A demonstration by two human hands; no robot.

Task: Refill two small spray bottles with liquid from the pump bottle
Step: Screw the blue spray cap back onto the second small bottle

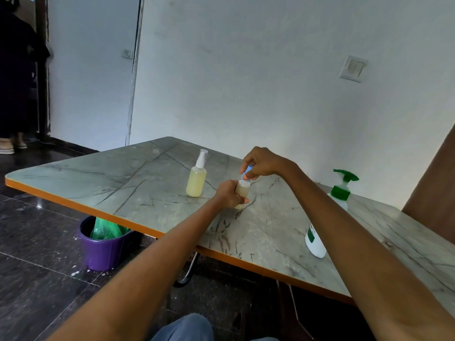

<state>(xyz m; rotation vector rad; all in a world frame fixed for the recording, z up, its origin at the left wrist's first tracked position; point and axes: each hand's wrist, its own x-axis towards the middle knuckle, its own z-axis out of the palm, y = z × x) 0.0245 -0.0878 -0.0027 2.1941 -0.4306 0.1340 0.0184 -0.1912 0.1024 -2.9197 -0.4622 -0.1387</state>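
A small spray bottle with pale yellowish liquid stands on the marble-patterned table. My left hand grips its body. My right hand pinches its blue cap at the top. A second small spray bottle with a white sprayer and yellowish liquid stands upright to the left, untouched. The white pump bottle with a green pump head stands at the right, partly hidden behind my right forearm.
The table has an orange front edge. A purple bucket with a green bag sits on the dark floor beneath it. Another person stands in the doorway at far left. A wall runs behind the table.
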